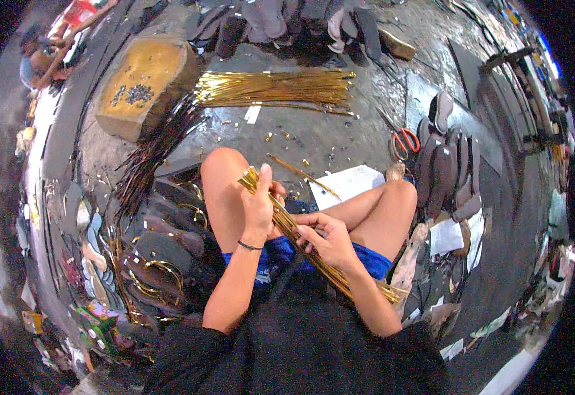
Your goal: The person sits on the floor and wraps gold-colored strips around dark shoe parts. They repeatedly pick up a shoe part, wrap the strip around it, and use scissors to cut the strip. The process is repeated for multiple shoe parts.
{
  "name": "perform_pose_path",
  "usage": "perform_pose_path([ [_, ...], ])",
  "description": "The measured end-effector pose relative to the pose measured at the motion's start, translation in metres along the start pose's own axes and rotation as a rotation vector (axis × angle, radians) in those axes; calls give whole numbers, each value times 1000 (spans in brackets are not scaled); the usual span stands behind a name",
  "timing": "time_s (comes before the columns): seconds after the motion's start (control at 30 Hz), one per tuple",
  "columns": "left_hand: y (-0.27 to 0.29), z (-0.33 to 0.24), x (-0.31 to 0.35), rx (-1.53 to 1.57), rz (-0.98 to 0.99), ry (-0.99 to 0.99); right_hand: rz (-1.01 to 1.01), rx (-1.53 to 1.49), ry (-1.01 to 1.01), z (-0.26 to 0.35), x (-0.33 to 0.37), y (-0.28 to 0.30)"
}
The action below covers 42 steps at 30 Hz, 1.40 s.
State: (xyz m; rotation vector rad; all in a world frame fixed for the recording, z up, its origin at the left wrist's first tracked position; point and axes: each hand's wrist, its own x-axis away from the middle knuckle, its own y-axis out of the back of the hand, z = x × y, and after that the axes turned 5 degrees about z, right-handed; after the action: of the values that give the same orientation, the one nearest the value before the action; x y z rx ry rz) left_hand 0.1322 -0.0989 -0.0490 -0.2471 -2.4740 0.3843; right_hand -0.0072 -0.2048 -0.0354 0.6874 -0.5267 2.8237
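A bundle of thin gold strips slants across my lap, from its upper-left end down to the lower right, passing under my right forearm. My left hand is closed around the bundle near its upper end, thumb stretched along it. Around its middle, the curled fingers and thumb of my right hand grip the same strips. One loose gold strip lies on the floor just beyond my hands, beside a white paper sheet.
A wide spread of gold strips lies ahead, near a stone block and dark strips. Red-handled scissors and dark shoe soles are at right. More soles line the far side. Another person sits far left.
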Motion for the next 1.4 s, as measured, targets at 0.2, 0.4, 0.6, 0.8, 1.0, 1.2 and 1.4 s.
perform_pose_path([
  [0.2,-13,1,-4,252,8,-45,-211,828,362,-3,45,13],
  [0.4,-25,-26,15,169,226,-187,-170,1019,-158,16,42,-2],
  [0.6,-40,-125,49,-1147,377,-980,-240,1321,345,55,26,28],
  [0.8,-110,-123,12,-1876,1218,-65,-196,1775,961,107,-39,39],
  [1.0,-68,-33,-78,-1016,934,202,-335,1791,1142,121,-120,141],
  [1.2,-47,12,-141,-1107,723,744,-876,1438,-140,-15,-155,347],
  [1.4,-34,4,-139,-896,703,823,-709,1532,101,-14,-152,369],
])
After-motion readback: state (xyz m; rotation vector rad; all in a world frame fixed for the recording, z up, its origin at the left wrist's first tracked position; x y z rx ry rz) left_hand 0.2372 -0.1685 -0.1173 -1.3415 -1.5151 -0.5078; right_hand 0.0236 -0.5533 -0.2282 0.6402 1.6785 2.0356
